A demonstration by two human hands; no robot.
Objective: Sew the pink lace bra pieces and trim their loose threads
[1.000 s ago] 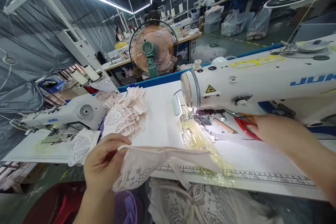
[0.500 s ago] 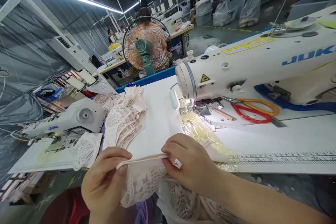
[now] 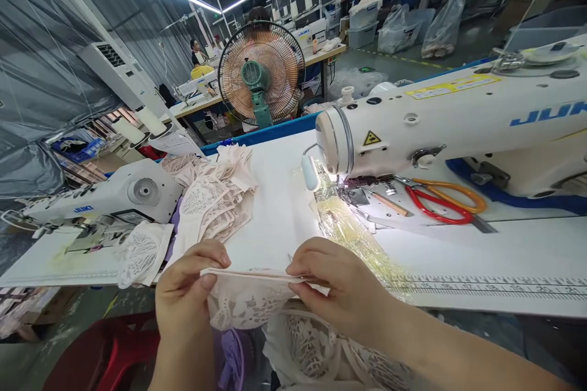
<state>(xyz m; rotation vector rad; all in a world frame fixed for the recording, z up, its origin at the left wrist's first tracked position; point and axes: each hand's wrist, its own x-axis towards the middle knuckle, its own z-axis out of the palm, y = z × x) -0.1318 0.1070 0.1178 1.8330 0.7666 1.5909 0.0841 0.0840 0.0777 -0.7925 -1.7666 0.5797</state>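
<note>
A pale pink lace bra piece (image 3: 247, 302) is stretched between my two hands, its folded upper edge running nearly level. My left hand (image 3: 186, 287) is closed, pinching the left end of that edge between thumb and fingers. At the other end, my right hand (image 3: 334, 275) grips the edge the same way. Beneath the hands, more lace bra pieces (image 3: 312, 342) lie bunched, partly hidden by my right forearm. Beyond my left hand, a stack of lace bra cups (image 3: 213, 201) rests on the white table (image 3: 275, 195).
To the right stands a white sewing machine (image 3: 389, 128), with red-and-orange-handled scissors (image 3: 444, 201) under its arm. Another sewing machine (image 3: 137, 195) is at the left, a lace cup (image 3: 144, 250) beside it. A fan (image 3: 259, 73) stands behind the table; a red stool (image 3: 110, 354) is at lower left.
My left hand has shifted slightly up and right, and the bra piece's edge is straighter. Its lower part hangs less far down. The view has turned slightly.
</note>
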